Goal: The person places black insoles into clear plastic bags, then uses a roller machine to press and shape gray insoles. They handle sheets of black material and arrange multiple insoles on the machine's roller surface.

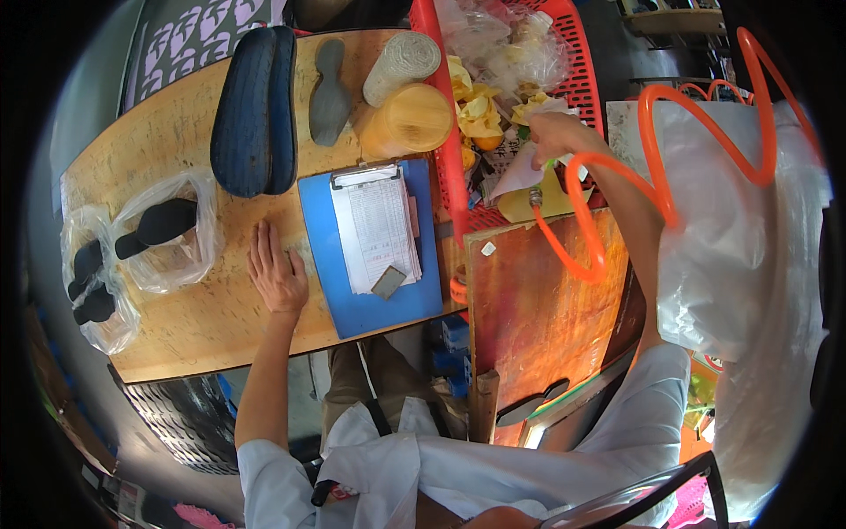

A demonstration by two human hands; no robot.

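My left hand [275, 271] lies flat, fingers apart, on the wooden table [176, 132], just left of a blue clipboard [401, 304] with paper sheets. My right hand [555, 137] reaches over the red plastic basket [577, 62] and grips a small tool at the end of a coiled orange air hose [656, 176]. Under that hand lie a white cloth and yellow pieces in the basket.
A pair of dark blue shoe soles [256, 106], a grey insole [328, 88] and two rolls [405, 97] sit at the table's far side. Plastic bags with black parts [163, 229] lie at left. A reddish board [538, 309] stands below the basket. Clear plastic sheet [749, 247] hangs at right.
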